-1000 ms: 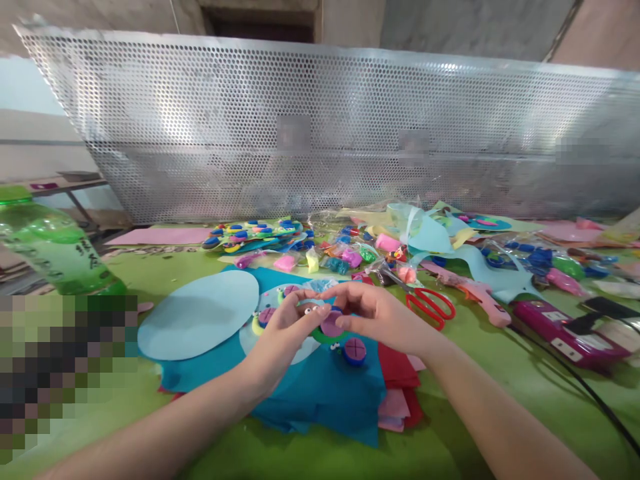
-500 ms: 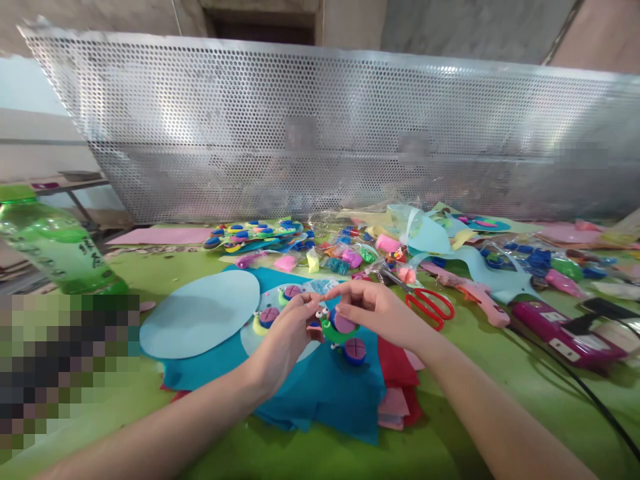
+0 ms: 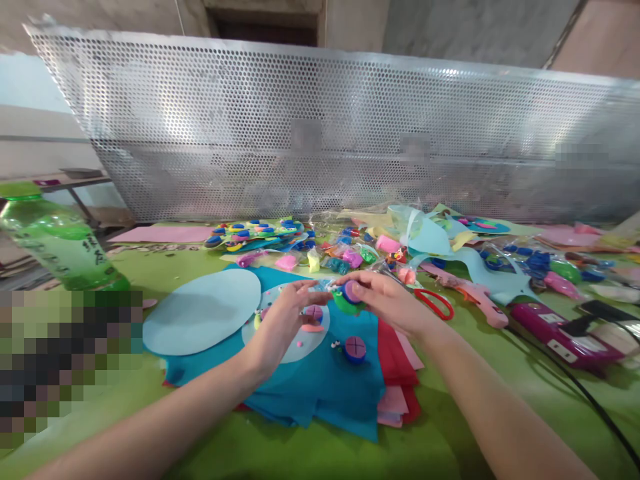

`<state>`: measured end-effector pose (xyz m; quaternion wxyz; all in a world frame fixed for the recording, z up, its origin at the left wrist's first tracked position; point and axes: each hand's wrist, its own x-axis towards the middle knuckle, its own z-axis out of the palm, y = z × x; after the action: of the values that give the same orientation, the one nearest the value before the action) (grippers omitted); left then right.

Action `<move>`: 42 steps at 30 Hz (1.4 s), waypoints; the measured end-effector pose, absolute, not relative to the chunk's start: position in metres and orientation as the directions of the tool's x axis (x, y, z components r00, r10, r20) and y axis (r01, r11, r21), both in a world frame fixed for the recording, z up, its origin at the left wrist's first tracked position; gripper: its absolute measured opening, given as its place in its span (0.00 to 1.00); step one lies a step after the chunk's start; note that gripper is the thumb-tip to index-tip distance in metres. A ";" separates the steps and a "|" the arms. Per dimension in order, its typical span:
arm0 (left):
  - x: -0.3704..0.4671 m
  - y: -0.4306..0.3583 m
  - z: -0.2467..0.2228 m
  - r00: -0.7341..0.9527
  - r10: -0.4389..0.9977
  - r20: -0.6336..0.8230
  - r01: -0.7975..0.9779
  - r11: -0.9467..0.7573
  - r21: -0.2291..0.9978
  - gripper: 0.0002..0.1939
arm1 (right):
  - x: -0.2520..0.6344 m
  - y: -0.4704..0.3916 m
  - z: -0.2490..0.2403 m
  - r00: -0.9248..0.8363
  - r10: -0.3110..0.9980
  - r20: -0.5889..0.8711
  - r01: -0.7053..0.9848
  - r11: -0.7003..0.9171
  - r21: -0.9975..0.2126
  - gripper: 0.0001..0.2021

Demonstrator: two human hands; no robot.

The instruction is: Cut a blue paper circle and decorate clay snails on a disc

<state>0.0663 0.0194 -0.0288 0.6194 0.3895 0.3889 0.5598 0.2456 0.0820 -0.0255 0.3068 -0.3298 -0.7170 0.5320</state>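
My right hand (image 3: 393,300) pinches a small clay snail (image 3: 345,308) with a green body and a blue and purple shell. My left hand (image 3: 280,327) has its fingers apart and holds nothing, over a pale blue round sheet (image 3: 285,352). On that sheet sit a pink-bodied clay snail (image 3: 313,313), by my left fingertips, and another snail partly hidden by that hand. A blue shell with a purple crossed top (image 3: 355,349) rests on the blue sheets (image 3: 330,393), small eyes beside it. A pale blue oval (image 3: 203,313) lies at the left.
Red-handled scissors (image 3: 435,304), a pink glue gun (image 3: 480,297) and a purple device (image 3: 565,337) with a black cable are at the right. Bagged coloured clay (image 3: 350,257) and finished snail pieces (image 3: 250,233) line the back. A green bottle (image 3: 60,240) stands left, before a perforated metal panel (image 3: 320,120).
My right hand has moved up and slightly right with the green snail, away from my left hand. My left fingers have spread apart, and the pink-bodied snail now shows.
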 end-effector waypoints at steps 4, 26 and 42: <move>0.061 0.024 -0.027 -0.021 1.000 0.002 -0.352 -0.009 0.936 0.11 | 0.248 0.088 -0.029 -0.496 0.866 -0.055 0.382 0.161 -0.910 0.21; 0.059 0.026 -0.016 -0.125 0.986 -0.111 -0.393 0.054 0.918 0.09 | 0.291 0.103 -0.012 -0.171 0.975 0.140 0.899 0.213 -0.382 0.14; 0.064 -0.008 -0.024 0.526 0.732 0.433 0.293 -0.634 0.716 0.07 | 0.309 0.099 -0.009 -0.103 0.959 -0.263 0.988 0.067 -0.142 0.19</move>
<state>0.0642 -0.0079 -0.0236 0.2934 0.8226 0.3116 0.3743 0.3085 0.0995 -0.0089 -0.0496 -0.6679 -0.7288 0.1426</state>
